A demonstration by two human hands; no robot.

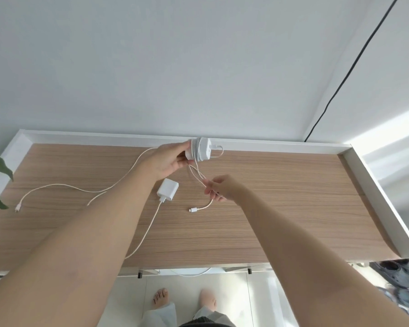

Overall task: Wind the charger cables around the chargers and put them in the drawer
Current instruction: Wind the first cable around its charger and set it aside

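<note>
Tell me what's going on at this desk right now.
A person is winding a cable around a white charger, held up in the left hand. The right hand pinches the loose cable end, which hangs just above the wooden desk. A second charger lies flat on the desk, its cable unwound and trailing off the front edge. No drawer is visible.

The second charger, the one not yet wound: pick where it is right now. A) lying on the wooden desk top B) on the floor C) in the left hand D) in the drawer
A: the second charger lies flat on the desk top, its cable trailing toward the near edge, while the left hand holds the wound charger.
</note>
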